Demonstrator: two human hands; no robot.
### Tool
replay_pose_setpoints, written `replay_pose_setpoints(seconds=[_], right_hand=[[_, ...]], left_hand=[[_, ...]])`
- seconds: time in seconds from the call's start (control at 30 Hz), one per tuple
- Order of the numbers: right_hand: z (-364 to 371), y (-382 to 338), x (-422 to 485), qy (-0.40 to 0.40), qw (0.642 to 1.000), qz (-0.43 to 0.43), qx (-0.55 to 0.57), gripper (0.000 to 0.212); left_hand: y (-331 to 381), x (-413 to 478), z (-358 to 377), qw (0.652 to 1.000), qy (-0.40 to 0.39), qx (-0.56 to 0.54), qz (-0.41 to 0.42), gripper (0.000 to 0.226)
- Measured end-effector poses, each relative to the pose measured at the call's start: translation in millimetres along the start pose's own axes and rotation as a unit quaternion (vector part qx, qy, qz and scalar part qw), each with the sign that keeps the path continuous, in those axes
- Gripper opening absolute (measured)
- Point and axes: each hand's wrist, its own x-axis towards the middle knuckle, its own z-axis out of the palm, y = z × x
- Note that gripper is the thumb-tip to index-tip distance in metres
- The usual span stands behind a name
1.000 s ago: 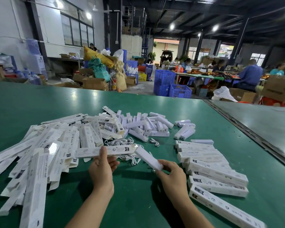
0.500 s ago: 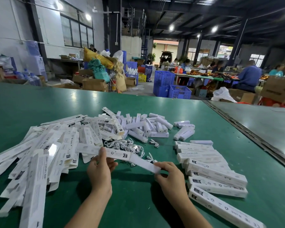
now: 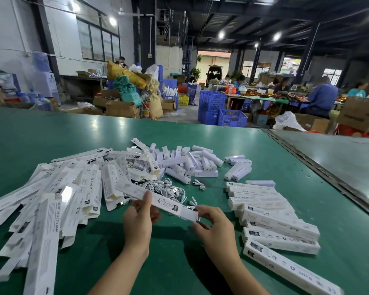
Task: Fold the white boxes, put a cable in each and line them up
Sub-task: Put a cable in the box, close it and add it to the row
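A long white box (image 3: 166, 202) slants across the middle, above the green table (image 3: 179, 262). My left hand (image 3: 140, 218) grips it near its middle. My right hand (image 3: 211, 222) pinches its near right end. Behind the box lies a tangle of white cables (image 3: 166, 188). To the right, several folded white boxes (image 3: 273, 220) lie side by side in a row running toward me. A big heap of flat unfolded boxes (image 3: 58, 194) spreads over the left.
Small white lamp sticks (image 3: 192, 162) are piled behind the cables, with a few more (image 3: 238, 167) to their right. A metal seam (image 3: 320, 173) runs along the table's right side. Beyond the far edge are blue crates (image 3: 219, 111), cardboard boxes and seated people.
The white piece my right hand held at the box's open end has gone into the box. The box now slants lower on the right, with both hands holding it.
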Motion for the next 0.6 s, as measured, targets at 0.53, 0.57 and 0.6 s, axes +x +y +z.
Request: replay_pose_setpoints(seconds=[0.53,0.57,0.6], right_hand=[[3.2,-14.7,-10.5,-0.157,0.951,0.063,0.257,0.056],[1.4,-15.2,-11.3,-0.188,0.943,0.063,0.268,0.063],[-0.6,-15.1,-11.5,-0.213,0.935,0.062,0.277,0.069]], left_hand=[[-9.3,-7.5,5.3,0.997,-0.064,0.051,0.0,0.047],[-9.9,-8.0,5.1,0.996,-0.073,0.056,-0.003,0.049],[-9.6,-8.5,5.0,0.995,-0.082,0.058,-0.008,0.05]])
